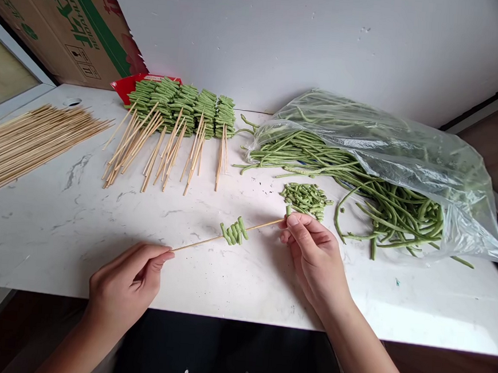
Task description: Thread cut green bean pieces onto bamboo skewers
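Note:
Between my hands a thin wooden skewer slants up to the right above the table. My left hand pinches its lower left end. Several short green bean pieces are threaded side by side near its middle. At the skewer's right end, my right hand pinches one more bean piece between thumb and finger. Whether the tip has gone through that piece is hidden by the fingers. Just behind this hand lies a small pile of cut bean pieces.
Filled bean skewers are stacked at the back on a red sheet. Bare skewers lie at the left. Long green beans spill from a clear plastic bag at the right. A cardboard box stands back left.

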